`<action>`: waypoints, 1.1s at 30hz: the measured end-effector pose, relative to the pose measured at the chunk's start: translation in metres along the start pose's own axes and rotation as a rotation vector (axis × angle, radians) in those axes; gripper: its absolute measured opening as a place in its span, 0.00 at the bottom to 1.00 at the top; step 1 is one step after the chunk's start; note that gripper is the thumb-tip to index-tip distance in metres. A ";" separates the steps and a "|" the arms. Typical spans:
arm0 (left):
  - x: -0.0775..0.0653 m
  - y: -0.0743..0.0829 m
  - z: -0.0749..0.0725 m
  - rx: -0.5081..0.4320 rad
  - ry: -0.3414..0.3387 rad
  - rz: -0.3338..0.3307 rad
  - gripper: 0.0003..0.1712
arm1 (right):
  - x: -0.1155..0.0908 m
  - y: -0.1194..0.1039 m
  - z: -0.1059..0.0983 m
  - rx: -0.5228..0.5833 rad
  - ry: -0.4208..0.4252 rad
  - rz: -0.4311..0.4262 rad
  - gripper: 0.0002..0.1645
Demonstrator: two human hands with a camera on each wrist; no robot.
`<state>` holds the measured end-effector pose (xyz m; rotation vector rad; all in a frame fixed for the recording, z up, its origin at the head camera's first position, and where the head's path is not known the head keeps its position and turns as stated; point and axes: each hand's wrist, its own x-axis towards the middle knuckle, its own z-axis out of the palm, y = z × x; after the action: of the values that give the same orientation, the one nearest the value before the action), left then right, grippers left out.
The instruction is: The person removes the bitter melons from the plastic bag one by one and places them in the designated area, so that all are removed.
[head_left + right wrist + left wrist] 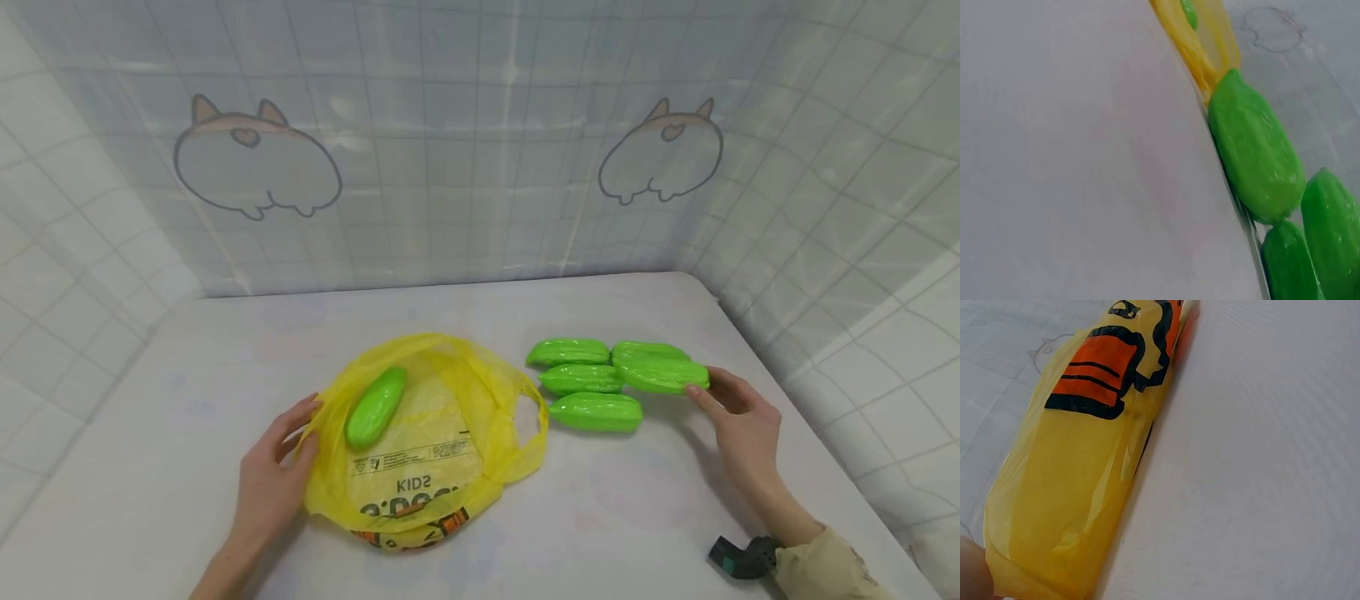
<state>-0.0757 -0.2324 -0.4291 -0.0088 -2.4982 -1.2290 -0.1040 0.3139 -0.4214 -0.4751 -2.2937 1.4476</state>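
A yellow plastic bag (495, 450) lies with its mouth spread wide, and one glossy green toy cucumber (377, 408) is inside it. My left hand (273, 467) pinches the bag's left rim between thumb and fingers. In the left wrist view, the bag's side (1060, 500) shows an orange and black print, with a fingertip (974, 572) at the lower corner. My right hand (742, 421) grips another green toy cucumber (660, 377) by its right end. That one overlaps a cucumber (648, 348) behind it.
Left of the held piece, more green cucumbers (596, 412) lie in a loose stack of rows on the white table (600, 533). The bag's handle loop (542, 417) reaches close to them. A black strap-like device (742, 558) is at the right wrist. Tiled-pattern sheeting (465, 167) surrounds the table.
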 end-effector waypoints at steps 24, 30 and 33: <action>0.000 -0.004 0.001 0.059 -0.021 -0.009 0.24 | 0.008 0.023 -0.008 -0.068 -0.063 0.076 0.38; 0.002 -0.004 0.002 0.069 -0.022 -0.010 0.24 | 0.006 0.024 -0.007 -0.136 -0.091 0.029 0.39; 0.001 -0.004 0.001 0.068 -0.024 -0.024 0.24 | 0.007 0.024 -0.005 -0.141 -0.091 0.017 0.39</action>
<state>-0.0779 -0.2343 -0.4327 0.0238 -2.5671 -1.1589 -0.1056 0.3312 -0.4400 -0.4793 -2.4814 1.3468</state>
